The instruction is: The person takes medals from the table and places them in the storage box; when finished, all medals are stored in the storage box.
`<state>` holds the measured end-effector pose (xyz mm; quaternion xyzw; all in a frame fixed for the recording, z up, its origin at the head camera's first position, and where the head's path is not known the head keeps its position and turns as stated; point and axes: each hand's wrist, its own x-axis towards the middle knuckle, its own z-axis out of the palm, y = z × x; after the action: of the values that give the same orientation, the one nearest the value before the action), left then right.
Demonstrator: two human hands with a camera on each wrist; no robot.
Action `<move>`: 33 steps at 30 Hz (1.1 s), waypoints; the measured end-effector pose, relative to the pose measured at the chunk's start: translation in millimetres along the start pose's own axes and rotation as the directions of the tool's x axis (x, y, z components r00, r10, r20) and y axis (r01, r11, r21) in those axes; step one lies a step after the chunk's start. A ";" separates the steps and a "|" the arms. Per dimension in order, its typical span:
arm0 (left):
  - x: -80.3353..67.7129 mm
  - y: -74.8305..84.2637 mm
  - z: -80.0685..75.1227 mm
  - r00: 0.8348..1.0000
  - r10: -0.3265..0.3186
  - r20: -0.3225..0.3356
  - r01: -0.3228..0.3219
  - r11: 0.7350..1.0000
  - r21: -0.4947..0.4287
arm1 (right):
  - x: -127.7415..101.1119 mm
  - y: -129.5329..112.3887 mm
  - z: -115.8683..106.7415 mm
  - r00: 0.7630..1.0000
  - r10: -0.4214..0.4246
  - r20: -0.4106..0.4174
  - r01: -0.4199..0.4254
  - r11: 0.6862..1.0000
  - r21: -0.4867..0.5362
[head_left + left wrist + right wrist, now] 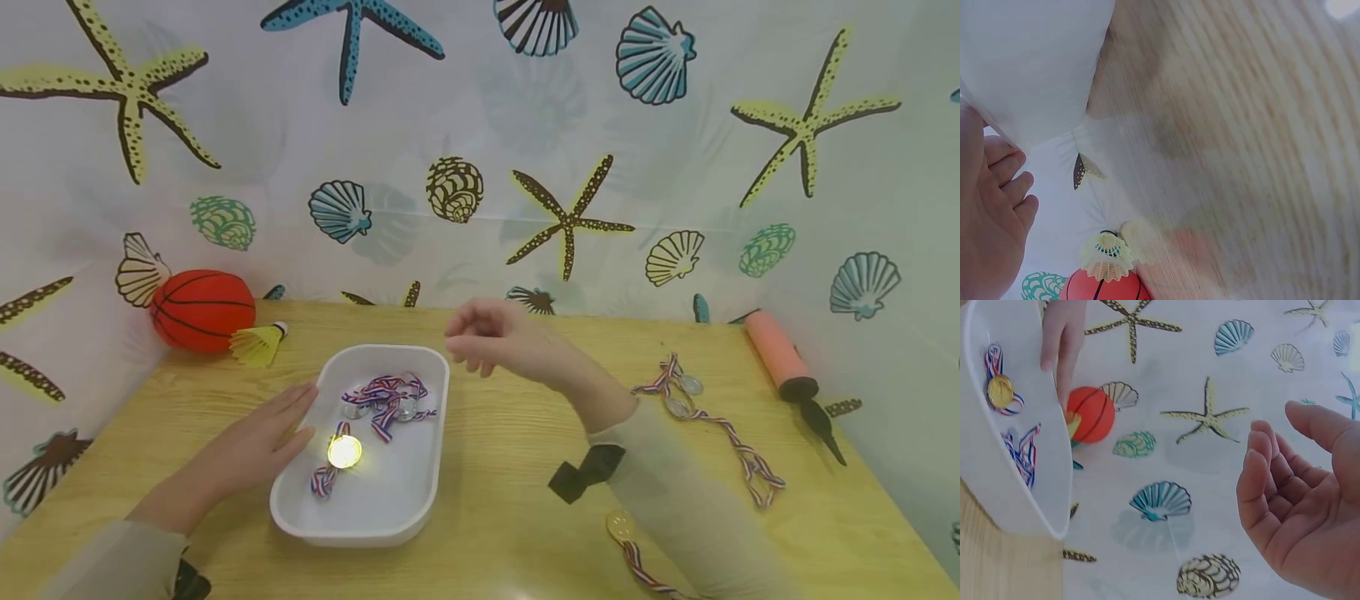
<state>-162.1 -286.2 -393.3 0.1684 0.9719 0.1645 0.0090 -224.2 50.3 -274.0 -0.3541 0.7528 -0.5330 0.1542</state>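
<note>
A white plastic tub (pixel 375 504) stands on the table, left of the middle. Inside it lie a gold medal (pixel 344 452) on a striped ribbon and, toward its far end, silver medals (pixel 406 408) with tangled red, white and blue ribbons. My left hand (pixel 262 437) rests along the tub's left rim, fingers fairly straight; the left wrist view shows its fingers (pixel 1013 178) beside the tub's wall. Raised past the tub's far right corner, my right hand (pixel 498 337) holds nothing; its fingers (pixel 1260 469) are loosely curled with the thumb apart.
On the table's right lie silver medals (pixel 678 406) with ribbons, and nearer, a gold medal (pixel 620 526) partly beside my right sleeve. A pink-and-black pump (pixel 780 354) lies at the right edge. A red ball (pixel 204 312) and yellow shuttlecock (pixel 257 345) sit at the back left.
</note>
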 end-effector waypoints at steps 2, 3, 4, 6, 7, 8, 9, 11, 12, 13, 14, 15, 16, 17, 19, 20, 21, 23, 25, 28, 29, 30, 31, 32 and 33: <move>-0.1 -0.8 0.5 1.000 0.006 -0.005 -0.006 1.000 0.003 | -15.8 2.8 -19.4 0.999 0.003 -0.053 -0.003 1.000 0.004; -0.2 -1.0 0.6 1.000 0.009 -0.007 -0.009 1.000 0.006 | -23.9 4.9 -29.0 0.997 0.012 -0.076 -0.012 1.000 0.006; -0.2 -0.8 0.5 1.000 0.009 -0.007 -0.009 1.000 0.008 | -31.9 8.2 -38.6 0.995 0.021 -0.101 -0.020 1.000 0.011; -0.3 -0.7 0.4 1.000 0.012 -0.009 -0.012 1.000 0.010 | -48.0 15.4 -56.8 0.987 0.052 -0.154 -0.052 0.999 0.009; -0.3 -0.4 0.3 1.000 0.014 -0.010 -0.013 1.000 0.009 | -55.8 20.3 -65.7 0.981 0.067 -0.183 -0.067 0.998 0.007; -0.4 -0.3 0.1 1.000 0.013 -0.010 -0.013 1.000 0.008 | -63.4 25.8 -74.1 0.973 0.086 -0.214 -0.088 0.996 0.001; -0.5 0.1 -0.2 1.000 0.013 -0.010 -0.013 1.000 0.008 | -70.9 31.8 -82.4 0.964 0.100 -0.245 -0.104 0.995 -0.005; -0.6 0.6 -0.4 1.000 0.010 -0.006 -0.010 1.000 0.004 | -84.7 45.0 -98.3 0.942 0.127 -0.311 -0.142 0.989 -0.028; -0.6 0.7 -0.5 1.000 0.009 -0.004 -0.009 1.000 0.001 | -91.1 53.5 -106.4 0.930 0.136 -0.341 -0.160 0.986 -0.042; -0.7 0.9 -0.6 1.000 0.007 -0.003 -0.007 1.000 -0.002 | -97.2 62.8 -114.6 0.917 0.145 -0.370 -0.177 0.983 -0.053; -0.8 1.0 -0.6 1.000 0.005 -0.002 -0.005 1.000 -0.002 | -102.9 72.1 -122.5 0.904 0.158 -0.397 -0.198 0.978 -0.063; -0.8 1.1 -0.6 1.000 0.005 -0.001 -0.005 1.000 -0.003 | -107.9 82.2 -130.5 0.891 0.171 -0.421 -0.219 0.973 -0.067; -0.8 1.0 -0.5 1.000 0.006 -0.002 -0.006 1.000 -0.004 | -112.7 92.6 -138.1 0.878 0.186 -0.442 -0.241 0.968 -0.070; -0.7 0.9 -0.2 1.000 0.007 -0.004 -0.007 1.000 -0.005 | -117.3 103.7 -145.6 0.864 0.203 -0.460 -0.265 0.961 -0.073; -0.8 0.4 0.2 1.000 0.015 -0.012 -0.015 1.000 -0.005 | -125.5 125.2 -158.7 0.838 0.247 -0.486 -0.310 0.949 -0.052; -0.9 0.0 0.4 1.000 0.018 -0.015 -0.018 1.000 -0.004 | -129.5 134.9 -163.9 0.825 0.277 -0.493 -0.338 0.940 -0.037; -1.0 -0.4 0.6 1.000 0.020 -0.018 -0.020 1.000 -0.004 | -133.4 144.2 -168.2 0.811 0.305 -0.499 -0.363 0.932 -0.019; -0.8 -1.1 1.3 0.999 0.025 -0.021 -0.025 1.000 -0.004 | -141.4 160.2 -174.7 0.782 0.358 -0.510 -0.411 0.911 0.010; -0.9 -1.4 1.6 0.999 0.028 -0.026 -0.028 1.000 -0.001 | -148.1 172.9 -178.5 0.753 0.404 -0.520 -0.455 0.890 0.032; -0.9 -1.1 1.4 0.999 0.029 -0.028 -0.029 1.000 0.001 | -154.8 186.3 -181.3 0.714 0.446 -0.541 -0.513 0.858 0.030; -1.2 -0.8 1.1 0.999 0.029 -0.030 -0.029 1.000 0.000 | -156.2 189.6 -181.9 0.702 0.454 -0.549 -0.530 0.848 0.024; -1.5 -0.5 0.7 0.999 0.028 -0.031 -0.028 1.000 -0.001 | -157.3 192.6 -182.4 0.691 0.464 -0.554 -0.546 0.838 0.021; -1.7 -0.2 0.4 0.999 0.026 -0.031 -0.026 1.000 -0.004 | -158.4 195.0 -182.7 0.680 0.475 -0.558 -0.565 0.825 0.014; -1.9 0.0 0.2 0.999 0.026 -0.031 -0.026 1.000 -0.006 | -159.5 197.0 -182.6 0.674 0.489 -0.553 -0.572 0.820 0.027; -2.1 0.2 -0.2 0.999 0.023 -0.030 -0.024 1.000 -0.007 | -160.3 199.5 -182.7 0.667 0.502 -0.550 -0.576 0.816 0.046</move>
<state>-160.1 -286.7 -393.2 0.1772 0.9693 0.1705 -0.0068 -296.6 324.9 -409.0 0.0399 0.8687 -0.4896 0.0635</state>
